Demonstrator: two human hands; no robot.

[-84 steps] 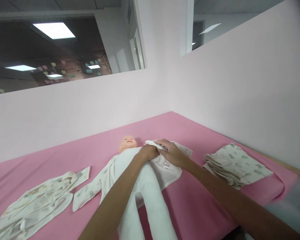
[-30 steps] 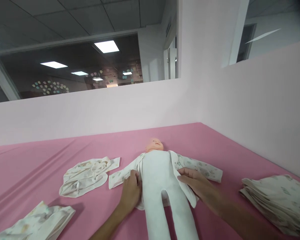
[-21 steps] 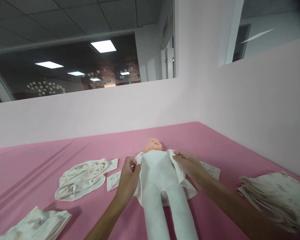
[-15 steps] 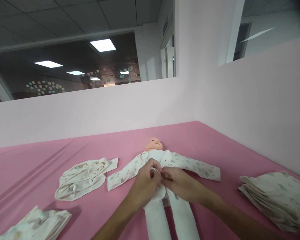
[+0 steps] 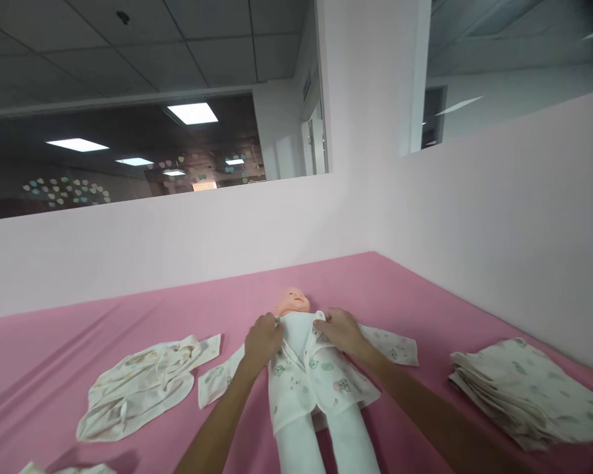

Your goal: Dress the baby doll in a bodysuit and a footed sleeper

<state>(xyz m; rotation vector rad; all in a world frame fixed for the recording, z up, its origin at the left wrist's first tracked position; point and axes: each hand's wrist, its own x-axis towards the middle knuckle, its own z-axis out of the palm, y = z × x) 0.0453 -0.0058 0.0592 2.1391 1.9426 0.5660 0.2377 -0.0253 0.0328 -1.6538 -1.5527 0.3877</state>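
A baby doll lies on its back, wearing a white printed baby jacket with long sleeves spread to both sides. My left hand is closed on the jacket's front edge near the left side of the doll's neck. On the other side, my right hand pinches the opposite front edge near the collar. Between the hands the jacket parts in a V over the doll's white chest. Lower down, its two front panels meet above the doll's white legs.
A crumpled white printed garment lies to the left on the pink mat. More white cloth shows at the bottom left edge. To the right is a stack of folded printed cloths. White walls with windows border the mat.
Both hands have moved from the jacket's middle up to its collar edges and drawn apart. The front panels now lie over the doll's belly. The view has shifted slightly.
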